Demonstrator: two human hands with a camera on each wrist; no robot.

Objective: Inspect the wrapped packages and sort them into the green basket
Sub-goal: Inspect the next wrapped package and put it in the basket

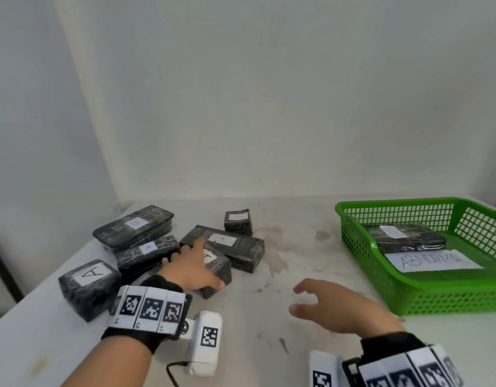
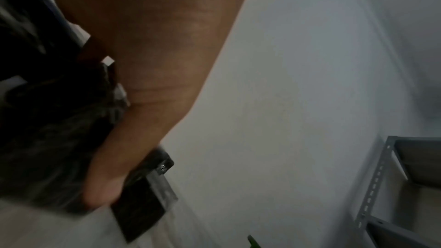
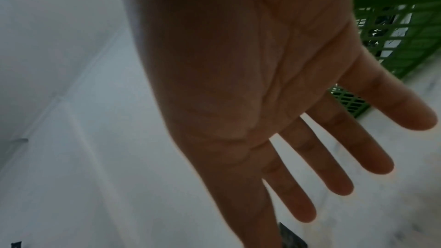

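Left hand fingers lie over a package in the pile, thumb at its near edge, likely lifting it for inspection. Right hand hovers spread, empty, over the surface. Basket, right, already holds one package behind an "ABNORMAL" label.

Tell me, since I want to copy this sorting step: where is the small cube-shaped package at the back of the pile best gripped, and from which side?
Probably from above, fingers on its two opposite side faces. The small package stands apart from the long box in front of it, so its sides are free. Its white label faces up, and a side grip leaves it readable. The right hand is open and free.
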